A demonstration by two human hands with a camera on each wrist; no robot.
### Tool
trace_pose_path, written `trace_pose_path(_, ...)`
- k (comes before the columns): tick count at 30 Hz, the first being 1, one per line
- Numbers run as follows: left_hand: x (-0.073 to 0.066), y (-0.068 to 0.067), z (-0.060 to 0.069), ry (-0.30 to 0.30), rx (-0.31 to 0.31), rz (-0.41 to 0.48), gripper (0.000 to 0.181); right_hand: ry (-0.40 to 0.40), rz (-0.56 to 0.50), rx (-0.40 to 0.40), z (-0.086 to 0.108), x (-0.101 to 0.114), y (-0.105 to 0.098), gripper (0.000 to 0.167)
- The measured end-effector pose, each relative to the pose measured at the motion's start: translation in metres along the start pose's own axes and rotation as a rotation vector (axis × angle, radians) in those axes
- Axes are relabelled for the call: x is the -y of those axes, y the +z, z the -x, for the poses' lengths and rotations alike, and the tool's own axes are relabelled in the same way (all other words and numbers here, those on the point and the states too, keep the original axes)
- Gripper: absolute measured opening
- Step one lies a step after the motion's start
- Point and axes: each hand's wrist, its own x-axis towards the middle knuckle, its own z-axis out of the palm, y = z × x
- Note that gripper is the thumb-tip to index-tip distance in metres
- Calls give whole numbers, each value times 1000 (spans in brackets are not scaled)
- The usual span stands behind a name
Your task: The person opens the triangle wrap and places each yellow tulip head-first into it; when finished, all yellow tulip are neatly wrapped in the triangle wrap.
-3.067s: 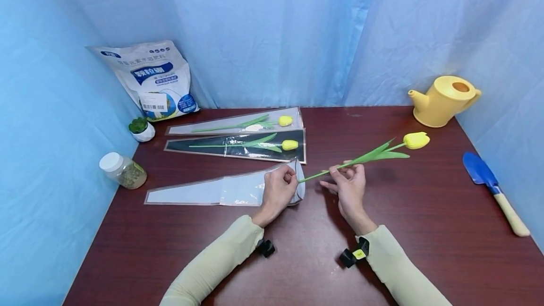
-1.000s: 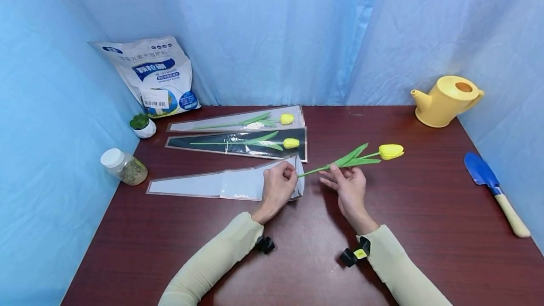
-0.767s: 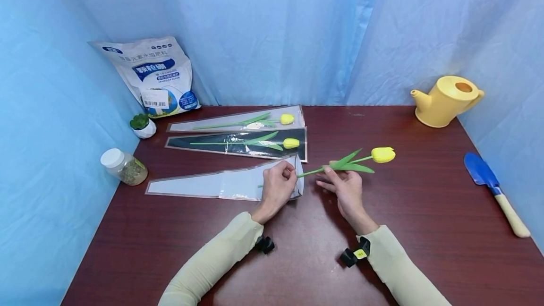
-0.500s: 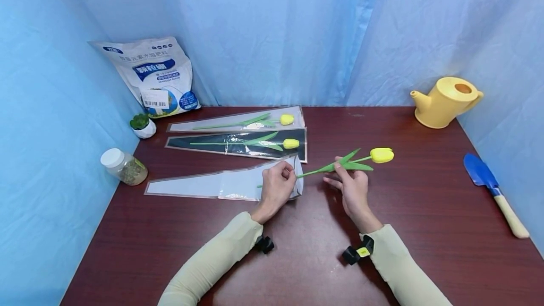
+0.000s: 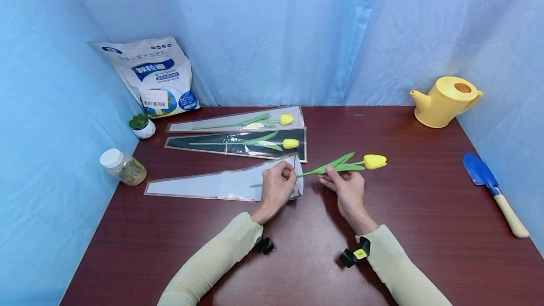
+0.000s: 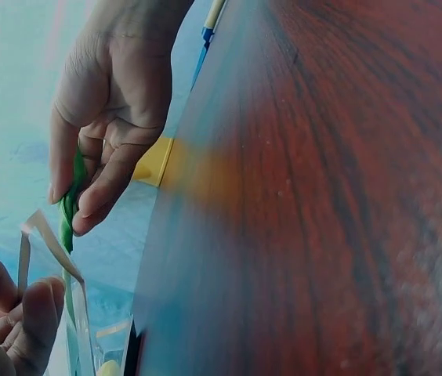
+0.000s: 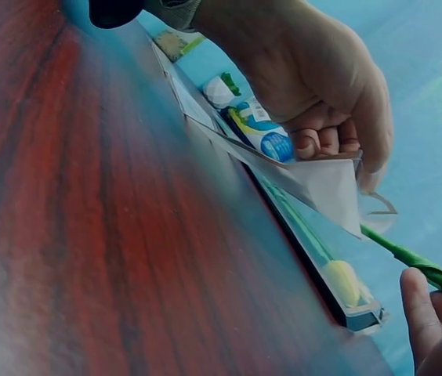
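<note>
My left hand [image 5: 278, 185] pinches the upper edge of a white, clear-fronted flower sleeve [image 5: 187, 188] at its wide mouth, which gapes in the right wrist view. In my right hand [image 5: 350, 192] the stem of a yellow artificial tulip [image 5: 375, 162] is held between thumb and fingers, just below the leaves. The stem enters the sleeve's mouth, and its green tip shows through the film left of my left hand. Leaves and bloom are outside, to the right. In the left wrist view the sleeve's lifted edge [image 6: 45, 227] arches beside the stem.
Behind lie a black sleeve [image 5: 204, 145] and a whitish sleeve [image 5: 187, 128], each with a yellow tulip inside. A fertilizer bag [image 5: 148, 77], potted succulent [image 5: 143, 127] and lidded jar [image 5: 124, 166] stand at left. A yellow watering can [image 5: 444, 103] and blue trowel [image 5: 484, 176] are at right.
The tulip has moved left, its stem sliding deeper into the sleeve. My right hand shifted its hold along the stem toward the leaves. My left hand stays at the sleeve's mouth.
</note>
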Motion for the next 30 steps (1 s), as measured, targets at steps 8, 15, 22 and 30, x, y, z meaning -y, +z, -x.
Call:
trace_pose_path(8,-2,0,2,18,5,14,12,29,30,7,5,-6,5,12)
trace_pose_path(15,-2,1,1,15,-6,8,12,75,79,81,5,-4,4,16)
trace_pose_path(22,-1,0,0,10,-8,29,12,73,58,52,2,0,3,21)
trace_pose_path(30,-2,1,2,35,2,54,11,94,10,76,5,-5,5,18)
